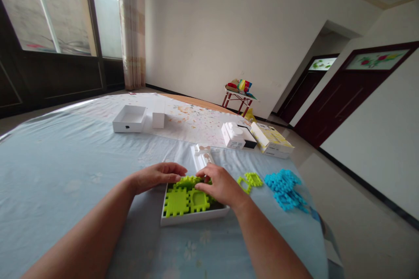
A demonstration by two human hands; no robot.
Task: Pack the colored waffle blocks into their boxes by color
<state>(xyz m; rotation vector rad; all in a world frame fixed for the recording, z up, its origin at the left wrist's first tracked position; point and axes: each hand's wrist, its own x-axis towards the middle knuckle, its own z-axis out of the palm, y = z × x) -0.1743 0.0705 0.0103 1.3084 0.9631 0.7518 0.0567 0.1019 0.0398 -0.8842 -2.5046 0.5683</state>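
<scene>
A shallow white box (194, 217) lies before me, holding several lime-green interlocking tiles (177, 202) with notched edges. My left hand (159, 176) rests at the box's back left corner, fingers stretched out along the rim near the tiles. Over the right half of the box is my right hand (218, 184), its thumb and fingers bent around a green tile at the back; the hand hides much of that tile. To the right lie loose green tiles (253, 179), some of them open frames, and a pile of blue interlocking pieces (284, 187).
Behind the box is a white molded tray (203, 158). Farther off stand an open white box (129, 127), a narrow white box (159, 120), a white carton (232, 136) and a yellow-and-white box (273, 140). The cloth-covered table's rounded edge runs along the right.
</scene>
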